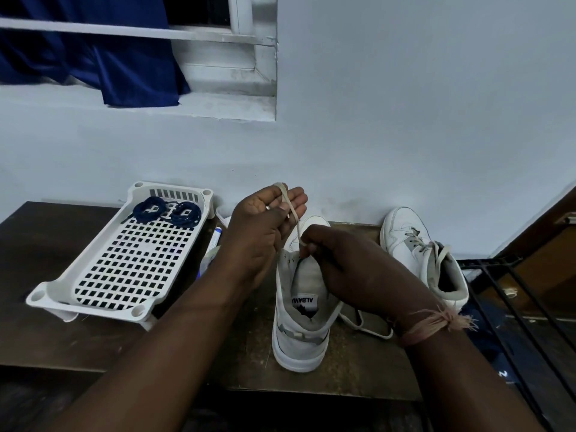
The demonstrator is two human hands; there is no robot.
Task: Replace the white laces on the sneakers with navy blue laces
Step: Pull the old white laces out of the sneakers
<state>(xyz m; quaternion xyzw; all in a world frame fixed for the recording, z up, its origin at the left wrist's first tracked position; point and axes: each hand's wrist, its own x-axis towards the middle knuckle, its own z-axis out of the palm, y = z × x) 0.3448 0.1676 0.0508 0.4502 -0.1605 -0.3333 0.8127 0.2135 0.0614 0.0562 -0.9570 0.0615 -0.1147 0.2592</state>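
White leather, scuffed and greyed, made up the sneaker (300,313) that stood at the centre of our view, heel toward us and toe toward the wall at twelve o'clock, on a dark wooden table (62,338). Our left hand (265,226) was raised above the toe at about eleven o'clock from the shoe, palm turned up, its thumb and fingers curled around a loop of white lace (288,204). Our right hand (349,269) sat over the tongue at about two o'clock from the shoe's opening, fingertips pinching the same lace where it ran down to the eyelets. We judged this shoe nearly unlaced, since the eyelets we could see looked bare, though our hands hid the lower ones. A loose white lace end (364,325) lay on the table at four o'clock from the shoe. The second sneaker (420,254), at two o'clock, was still threaded with its white lace. At ten o'clock a white perforated plastic tray (124,260) held the two coiled navy blue laces (170,212) at its far end, untouched. So the task seemed early: one white lace coming out, one left to remove, and both navy laces yet to be threaded.
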